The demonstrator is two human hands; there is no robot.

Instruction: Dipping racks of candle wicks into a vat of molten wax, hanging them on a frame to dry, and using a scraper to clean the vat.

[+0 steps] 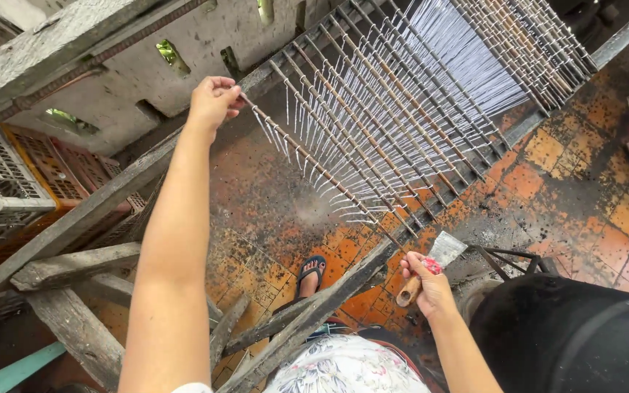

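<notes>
My left hand (214,100) is raised and pinches the far end of a thin rod (314,169) from which many white strands hang. The rod lies across a wooden frame (343,285) with several more such rods (402,109) beside it. My right hand (428,285) holds the near end of that rod together with a wooden-handled tool (409,291) and a clear plastic scrap (445,249). The tool's working end is hidden by my fingers.
Worn orange floor tiles (584,204) lie below, with my sandalled foot (311,271) on them. A black bin (569,335) stands at the lower right. Plastic crates (16,182) are stacked on the left behind rough wooden beams (74,266). A concrete wall (132,65) runs behind.
</notes>
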